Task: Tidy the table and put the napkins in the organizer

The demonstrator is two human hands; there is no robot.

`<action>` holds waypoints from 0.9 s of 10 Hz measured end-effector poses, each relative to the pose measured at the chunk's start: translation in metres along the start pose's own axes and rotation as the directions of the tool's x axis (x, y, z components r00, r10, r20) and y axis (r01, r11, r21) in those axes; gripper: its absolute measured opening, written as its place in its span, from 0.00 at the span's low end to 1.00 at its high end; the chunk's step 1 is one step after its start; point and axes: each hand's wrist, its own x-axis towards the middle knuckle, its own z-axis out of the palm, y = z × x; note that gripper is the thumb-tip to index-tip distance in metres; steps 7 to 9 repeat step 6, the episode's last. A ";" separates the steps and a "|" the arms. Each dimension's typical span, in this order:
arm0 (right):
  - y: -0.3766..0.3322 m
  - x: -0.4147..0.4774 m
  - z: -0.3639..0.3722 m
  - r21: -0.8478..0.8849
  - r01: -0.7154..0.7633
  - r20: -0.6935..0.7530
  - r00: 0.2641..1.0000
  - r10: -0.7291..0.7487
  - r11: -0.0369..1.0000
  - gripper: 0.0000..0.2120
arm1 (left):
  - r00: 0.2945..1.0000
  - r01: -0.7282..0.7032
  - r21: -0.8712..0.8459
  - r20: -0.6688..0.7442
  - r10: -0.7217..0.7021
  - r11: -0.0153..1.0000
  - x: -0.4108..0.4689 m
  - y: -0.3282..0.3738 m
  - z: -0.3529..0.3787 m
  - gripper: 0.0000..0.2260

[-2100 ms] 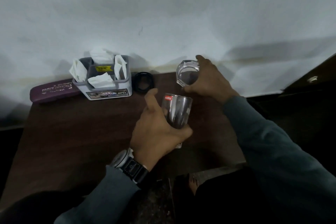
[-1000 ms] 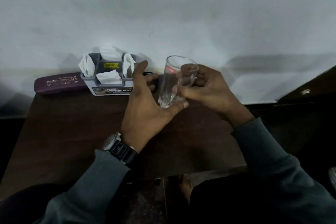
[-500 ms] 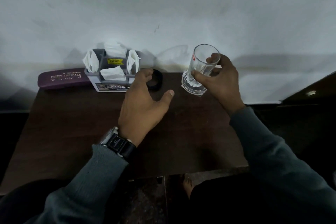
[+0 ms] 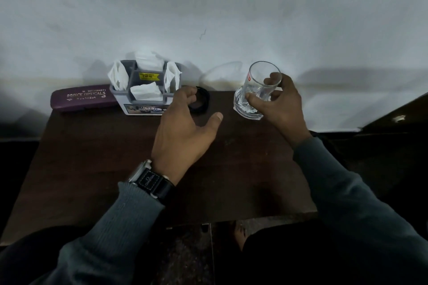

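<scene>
Right now, from the head view, my right hand [image 4: 281,105] is wrapped around the glasses [image 4: 257,92], a tall one tilted into a shorter faceted one, both near the back edge of the table [image 4: 97,152] by the wall; whether the lower one is lifted off the wood I cannot tell. My left hand [image 4: 183,127] is loose and holds nothing, its fingers curled onto a black ring [image 4: 201,102] that lies just beside the organizer [image 4: 144,107]. Glass I judge stiff, slick and breakable, and nested pieces can knock or jam, so the hold belongs low around the walls, not at the rim. The napkins [image 4: 146,92] are already in the organizer: white folded paper stands in its left, right, back and front pockets, while the middle pocket looks bare apart from a yellow label. They should be light, soft and easily crumpled, best pinched at a folded edge. A maroon glasses case [image 4: 83,98] lies against the organizer's left side
</scene>
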 end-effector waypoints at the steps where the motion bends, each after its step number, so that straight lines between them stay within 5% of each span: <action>1: 0.001 -0.001 0.001 0.016 0.011 0.021 1.000 -0.012 1.000 0.29 | 1.000 0.000 0.002 0.012 0.000 1.000 0.000 0.000 0.000 0.30; 4: 0.001 -0.008 -0.006 0.069 0.005 0.075 0.997 -0.010 0.998 0.48 | 1.000 0.005 0.023 0.026 -0.006 1.000 0.001 -0.002 -0.003 0.29; 6: -0.025 -0.022 -0.012 0.003 0.051 -0.111 0.993 -0.051 0.999 0.47 | 0.999 -0.037 0.039 -0.029 0.038 0.999 -0.001 0.000 -0.005 0.26; 9: -0.025 -0.022 -0.012 0.003 0.051 -0.111 0.993 -0.051 0.999 0.47 | 0.999 -0.037 0.039 -0.029 0.038 0.999 -0.001 0.000 -0.005 0.26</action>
